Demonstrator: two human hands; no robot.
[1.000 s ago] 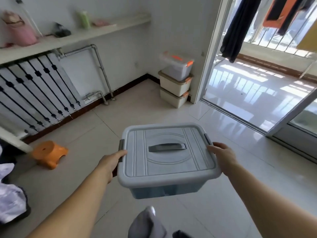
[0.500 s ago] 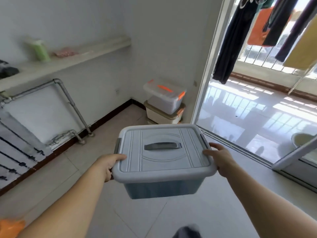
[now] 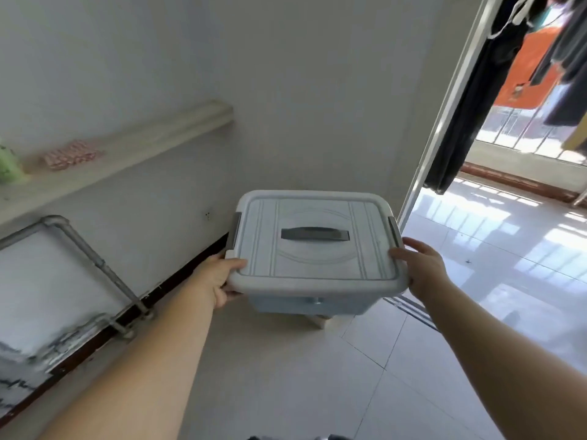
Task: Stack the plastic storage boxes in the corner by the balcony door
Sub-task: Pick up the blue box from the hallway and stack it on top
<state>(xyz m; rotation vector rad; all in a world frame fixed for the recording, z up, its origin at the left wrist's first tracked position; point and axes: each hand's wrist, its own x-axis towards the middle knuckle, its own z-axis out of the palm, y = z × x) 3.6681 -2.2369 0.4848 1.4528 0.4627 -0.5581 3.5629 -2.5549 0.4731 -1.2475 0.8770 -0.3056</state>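
Two hands are clamped on one grey storage box [image 3: 313, 249], carried level in the corner beside the balcony door frame [image 3: 444, 122]. Its long axis is run left to right between the grips, both equally near: left hand [image 3: 219, 277] and right hand [image 3: 421, 268] are curled round opposite lid edges. Only a pale corner of something [image 3: 317, 320] is seen beneath.

Left arm [image 3: 152, 354]: bare up to the picture's edge, no sleeve, no watch, no band.
Right arm [image 3: 495, 350]: bare as well, no sleeve to see.
Left hand [image 3: 219, 277]: no glove, no ring visible.
Right hand [image 3: 419, 268]: no glove, fingers without rings.
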